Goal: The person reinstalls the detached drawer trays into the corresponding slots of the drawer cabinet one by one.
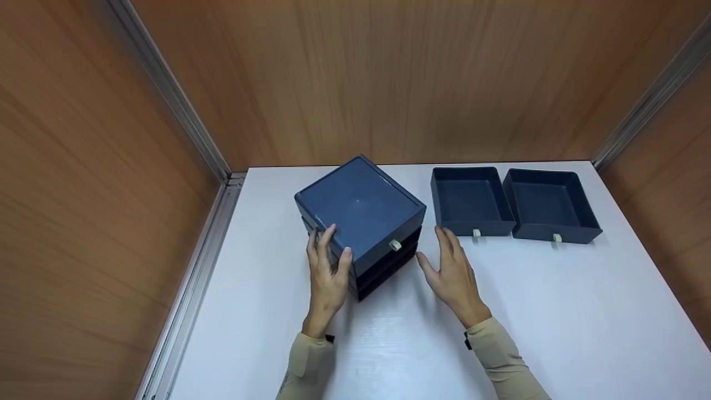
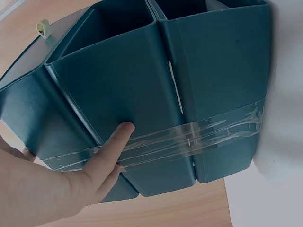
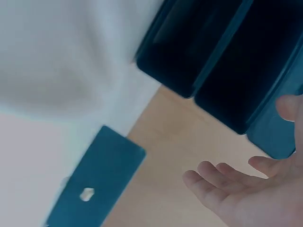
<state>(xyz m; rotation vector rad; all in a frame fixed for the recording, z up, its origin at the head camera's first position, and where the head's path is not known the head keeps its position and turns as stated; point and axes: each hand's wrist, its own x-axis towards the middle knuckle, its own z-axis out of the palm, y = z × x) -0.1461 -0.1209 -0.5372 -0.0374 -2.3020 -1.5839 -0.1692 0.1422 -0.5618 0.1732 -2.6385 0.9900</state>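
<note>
A dark blue drawer cabinet with three tiers stands turned cornerwise on the white table. Its top drawer is in place and bears a pale pull tab; the two lower bays show dark openings. Against the cabinet's left side rests my left hand, its fingers fairly straight over a band of clear tape, with the thumb by the top edge. My right hand is held near the right front corner, fingers extended and holding nothing. Whether its thumb touches the cabinet, I cannot tell.
Two loose blue drawers, one beside the other, sit at the back right, pale tabs facing front. Wooden panels with metal rails enclose the white table at the back and both sides.
</note>
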